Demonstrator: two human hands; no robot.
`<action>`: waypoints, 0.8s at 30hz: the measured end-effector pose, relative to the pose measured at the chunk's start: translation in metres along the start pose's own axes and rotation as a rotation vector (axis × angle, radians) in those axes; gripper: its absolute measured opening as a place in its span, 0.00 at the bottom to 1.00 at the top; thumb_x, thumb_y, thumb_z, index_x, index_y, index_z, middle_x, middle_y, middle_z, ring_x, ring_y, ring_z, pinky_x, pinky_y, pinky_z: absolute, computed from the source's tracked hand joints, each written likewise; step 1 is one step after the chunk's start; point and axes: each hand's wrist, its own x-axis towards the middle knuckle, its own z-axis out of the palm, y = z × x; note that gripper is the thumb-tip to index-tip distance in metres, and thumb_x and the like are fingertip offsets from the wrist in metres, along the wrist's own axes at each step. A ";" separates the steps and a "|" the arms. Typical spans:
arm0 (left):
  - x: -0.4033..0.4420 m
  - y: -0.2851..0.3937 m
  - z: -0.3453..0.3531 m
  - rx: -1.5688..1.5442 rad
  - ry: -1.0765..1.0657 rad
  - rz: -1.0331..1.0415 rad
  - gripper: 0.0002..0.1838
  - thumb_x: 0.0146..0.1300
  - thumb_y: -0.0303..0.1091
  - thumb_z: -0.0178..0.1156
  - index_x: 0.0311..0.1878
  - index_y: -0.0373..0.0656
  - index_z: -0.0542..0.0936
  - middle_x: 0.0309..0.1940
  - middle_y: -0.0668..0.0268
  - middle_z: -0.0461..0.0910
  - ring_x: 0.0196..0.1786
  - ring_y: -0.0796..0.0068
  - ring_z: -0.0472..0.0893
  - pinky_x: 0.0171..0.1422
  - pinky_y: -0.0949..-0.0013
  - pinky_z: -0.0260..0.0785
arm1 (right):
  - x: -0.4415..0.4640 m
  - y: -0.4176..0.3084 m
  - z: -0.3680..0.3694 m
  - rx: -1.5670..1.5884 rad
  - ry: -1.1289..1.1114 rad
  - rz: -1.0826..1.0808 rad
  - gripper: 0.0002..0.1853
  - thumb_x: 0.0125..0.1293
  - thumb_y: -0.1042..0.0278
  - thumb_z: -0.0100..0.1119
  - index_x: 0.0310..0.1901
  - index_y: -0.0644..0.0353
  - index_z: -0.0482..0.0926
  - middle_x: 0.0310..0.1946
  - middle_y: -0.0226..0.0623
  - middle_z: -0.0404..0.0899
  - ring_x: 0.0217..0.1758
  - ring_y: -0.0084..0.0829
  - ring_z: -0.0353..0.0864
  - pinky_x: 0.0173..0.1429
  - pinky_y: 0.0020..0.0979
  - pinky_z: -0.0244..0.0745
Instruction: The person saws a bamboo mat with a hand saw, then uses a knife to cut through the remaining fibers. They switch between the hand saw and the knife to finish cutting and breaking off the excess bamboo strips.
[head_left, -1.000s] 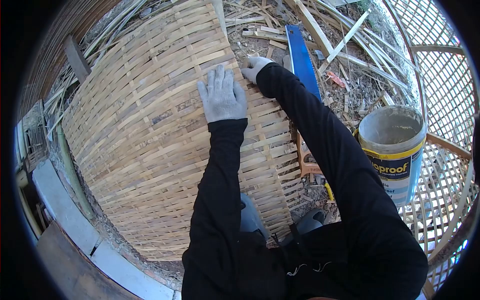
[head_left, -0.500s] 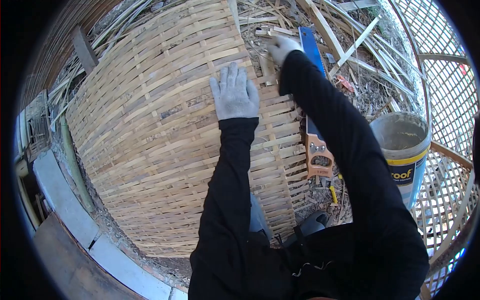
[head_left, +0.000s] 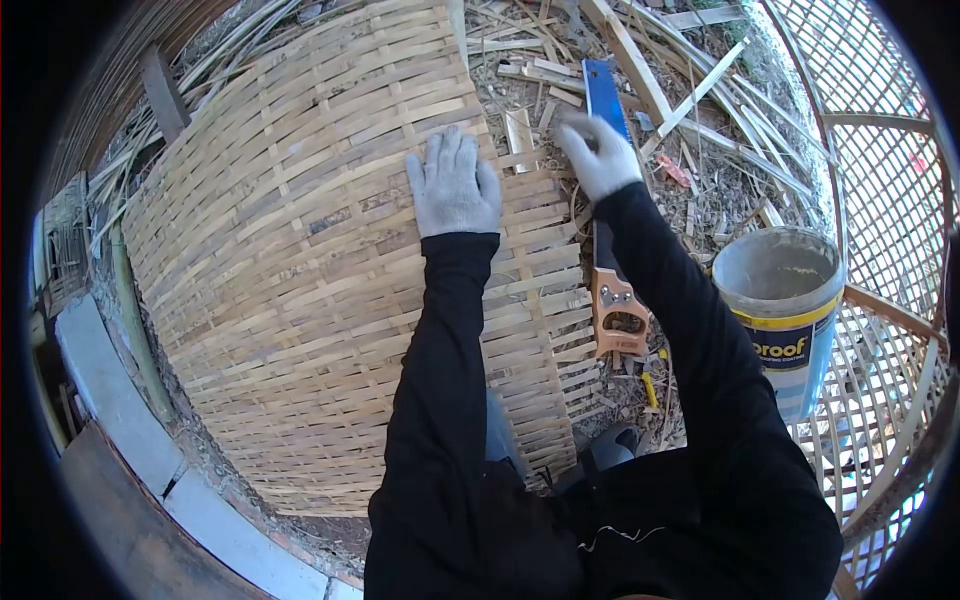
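A large woven bamboo mat (head_left: 310,260) spreads over the ground and across the left and middle of the view. My left hand (head_left: 455,185), in a light grey glove, lies flat on the mat near its upper right part, fingers apart. My right hand (head_left: 597,155), also gloved, is raised just off the mat's right edge, over the blue blade of a handsaw (head_left: 603,95). Its fingers are curved and slightly blurred, and I see nothing between them. The saw's wooden handle (head_left: 618,318) points toward me beside the mat's loose strip ends.
A paint bucket (head_left: 780,300) stands at the right, before a lattice bamboo panel (head_left: 885,190). Bamboo strips and a wooden beam (head_left: 628,60) lie among shavings at the top. A yellow tool (head_left: 649,390) lies below the saw. Pale slabs (head_left: 125,385) line the lower left.
My right hand has left the mat's edge, moved up and outward, then come back down over the saw blade. My left hand stays flat on the mat. The camera view has shifted slightly.
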 end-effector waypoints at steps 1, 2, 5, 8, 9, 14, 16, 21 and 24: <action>0.001 0.000 -0.002 0.003 -0.007 0.003 0.16 0.74 0.33 0.64 0.63 0.44 0.85 0.71 0.58 0.84 0.79 0.51 0.78 0.86 0.32 0.60 | -0.021 -0.003 -0.017 -0.041 -0.023 -0.013 0.21 0.76 0.53 0.71 0.58 0.62 0.89 0.51 0.47 0.93 0.55 0.39 0.93 0.64 0.37 0.84; 0.000 0.001 -0.003 0.004 -0.016 0.004 0.16 0.75 0.34 0.64 0.63 0.45 0.85 0.71 0.58 0.84 0.79 0.51 0.78 0.86 0.32 0.61 | -0.040 0.003 -0.031 -0.032 -0.064 -0.003 0.19 0.76 0.55 0.72 0.59 0.60 0.89 0.49 0.45 0.92 0.54 0.39 0.93 0.62 0.37 0.85; -0.004 0.001 0.002 0.037 -0.004 0.003 0.17 0.75 0.34 0.64 0.64 0.46 0.84 0.72 0.59 0.84 0.78 0.51 0.78 0.87 0.33 0.60 | -0.106 0.013 -0.069 -0.248 -0.056 -0.050 0.15 0.75 0.59 0.71 0.56 0.57 0.88 0.49 0.46 0.90 0.50 0.47 0.92 0.57 0.43 0.86; -0.005 0.000 0.005 0.047 0.024 0.026 0.17 0.75 0.34 0.64 0.64 0.47 0.84 0.71 0.60 0.84 0.78 0.52 0.79 0.86 0.34 0.61 | -0.177 0.025 -0.083 -0.372 -0.137 -0.003 0.14 0.75 0.60 0.70 0.55 0.57 0.84 0.48 0.46 0.88 0.52 0.50 0.89 0.57 0.47 0.84; -0.005 -0.002 0.007 0.053 0.030 0.034 0.17 0.75 0.34 0.64 0.65 0.47 0.84 0.71 0.60 0.84 0.78 0.52 0.79 0.86 0.34 0.61 | -0.200 0.036 -0.082 -0.406 -0.167 -0.057 0.15 0.73 0.62 0.71 0.55 0.60 0.83 0.47 0.48 0.88 0.50 0.51 0.90 0.57 0.46 0.85; -0.005 -0.004 0.009 0.115 -0.021 0.040 0.19 0.74 0.37 0.63 0.67 0.51 0.82 0.73 0.66 0.81 0.80 0.56 0.74 0.87 0.31 0.58 | -0.298 0.059 -0.067 -0.531 -0.139 0.017 0.21 0.70 0.61 0.72 0.61 0.57 0.82 0.52 0.52 0.87 0.59 0.54 0.86 0.62 0.54 0.82; -0.005 -0.004 0.009 0.127 -0.040 0.049 0.19 0.75 0.37 0.62 0.67 0.51 0.82 0.73 0.66 0.81 0.80 0.56 0.74 0.87 0.31 0.59 | -0.313 0.063 -0.061 -0.565 -0.075 -0.021 0.24 0.67 0.60 0.73 0.63 0.56 0.82 0.58 0.50 0.85 0.65 0.51 0.84 0.69 0.53 0.78; -0.006 -0.006 0.010 0.080 0.032 0.083 0.19 0.72 0.34 0.64 0.65 0.50 0.83 0.71 0.62 0.83 0.78 0.55 0.77 0.87 0.35 0.60 | -0.309 0.068 -0.073 -0.572 -0.245 -0.047 0.29 0.62 0.60 0.75 0.65 0.56 0.80 0.59 0.51 0.85 0.66 0.54 0.83 0.72 0.54 0.73; -0.007 -0.006 0.010 0.061 0.074 0.101 0.19 0.71 0.33 0.64 0.64 0.46 0.84 0.68 0.58 0.84 0.75 0.53 0.78 0.85 0.39 0.63 | -0.294 0.069 -0.092 -0.621 -0.372 -0.122 0.28 0.61 0.60 0.75 0.62 0.56 0.81 0.53 0.50 0.87 0.63 0.52 0.85 0.71 0.53 0.74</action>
